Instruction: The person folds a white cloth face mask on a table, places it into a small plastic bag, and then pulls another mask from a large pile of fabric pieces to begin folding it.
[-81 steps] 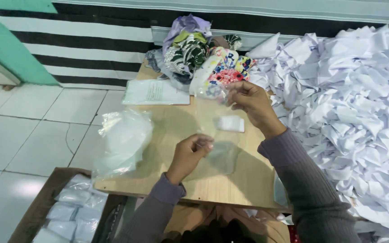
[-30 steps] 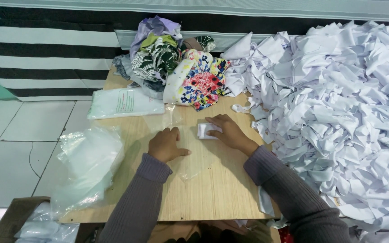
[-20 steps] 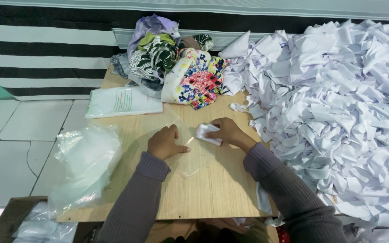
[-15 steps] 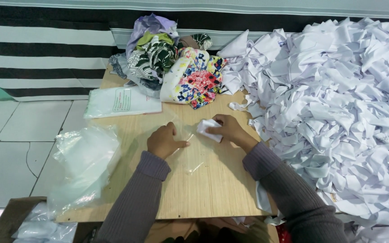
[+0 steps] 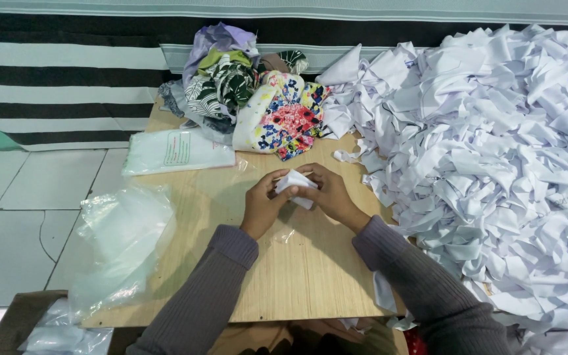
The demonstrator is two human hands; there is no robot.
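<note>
Surface: low wooden table [image 5: 310,263] on a pale tiled floor, with a black-and-white striped mat behind it; every place below is given from this table.
Grip: your left hand [image 5: 262,205] and right hand [image 5: 329,195] meet over the table's middle, both closed on one small white folded cloth piece [image 5: 295,185].
Left hand: fingers curled round the piece's near-left edge, thumb on top.
Right hand: fingers wrapped over the piece's right side, knuckles toward the table's right edge.
Where the piece is: between your two hands, held just above the tabletop; whether it touches the wood you cannot tell.
Nearer hand: neither, both are on it alike.
Long axis: seems to run from far-left to near-right across the table, though your fingers hide most of it.
Pointing: the free corner shows toward the table's far side.
Under the hands: a clear plastic sleeve [image 5: 290,233] lies flat on the table, just nearer you.
Right of the table: a large heap of white cloth pieces [image 5: 494,151] spills onto its right edge.
Far edge: floral and leaf-print fabric bundle [image 5: 258,98].
Far-left corner: flat white packet [image 5: 177,150].
Left edge: crumpled clear plastic bags [image 5: 123,243] overhang it.
</note>
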